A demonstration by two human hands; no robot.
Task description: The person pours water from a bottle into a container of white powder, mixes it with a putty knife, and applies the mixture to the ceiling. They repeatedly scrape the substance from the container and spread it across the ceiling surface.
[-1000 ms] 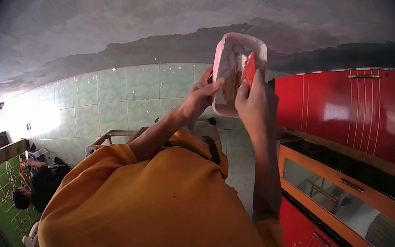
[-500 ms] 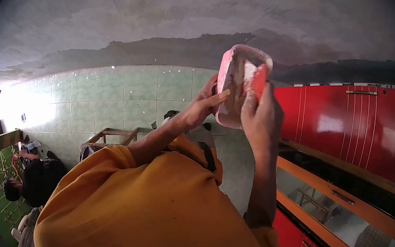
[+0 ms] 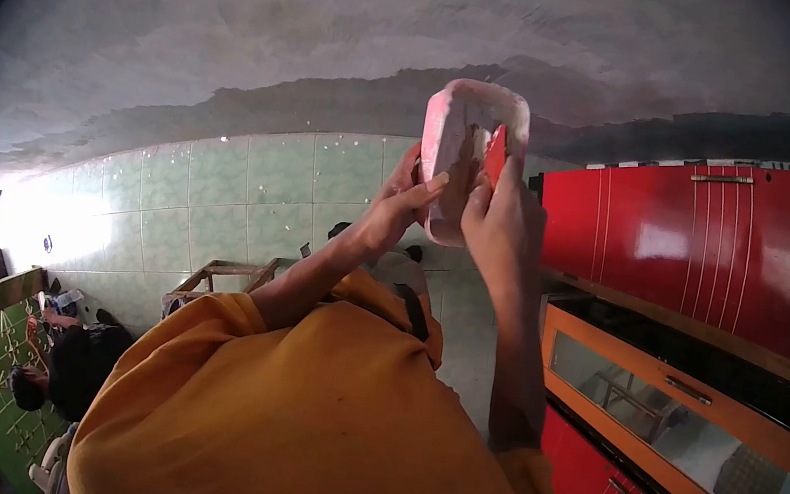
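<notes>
- Tub of pink plastic [image 3: 433,131], oblong with rounded corners and a pale, crusted rim, is held up in the middle of my view, open side toward me, in front of the grey plaster wall [image 3: 276,18] and the green marbled tiles [image 3: 222,187].
- Inside it I see dull grey paste [image 3: 457,167] smeared over the walls and bottom, with a whiter streak close to the tool; how deep it lies I cannot tell from here.
- My left hand [image 3: 392,208] grips the tub's left side, thumb over the rim, the other fingers around the outer wall.
- My right hand [image 3: 503,220] is closed around a flat red scraping tool [image 3: 497,155], which reaches into the tub near its right wall; I see it nearly edge-on.
- Off to the right I have a glossy red cabinet [image 3: 680,232] with closed doors, and beneath it an orange-framed glass pane [image 3: 694,421].
- Compared with half a second ago, the tub sits further left and slightly higher in my view, both hands with it. The tool then showed me its broad red face beside a bright white patch; now it is a narrow sliver, and less white shows.
</notes>
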